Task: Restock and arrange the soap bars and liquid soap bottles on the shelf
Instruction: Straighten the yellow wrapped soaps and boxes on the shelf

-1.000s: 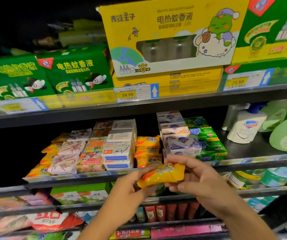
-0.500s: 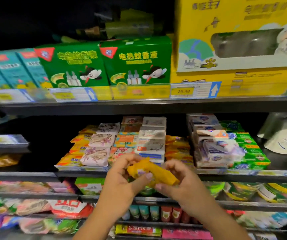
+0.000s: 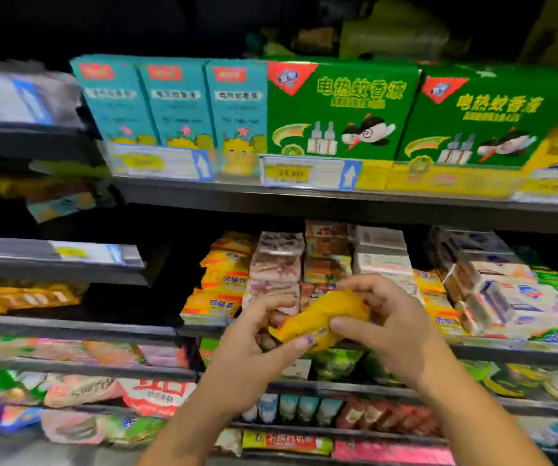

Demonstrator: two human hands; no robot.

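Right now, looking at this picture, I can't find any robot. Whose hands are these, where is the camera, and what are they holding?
There is no machine here: a person works with bare hands. The one picture comes from a camera worn on the person's head, looking forward and down, which is why both arms reach in from below. The left hand and right hand together grip a yellow soap packet, tilted, in front of a shop shelf. On that shelf lie stacks of wrapped soap bars. The shelf above carries green boxes and teal boxes. The picture is blurred, so small print is unreadable.
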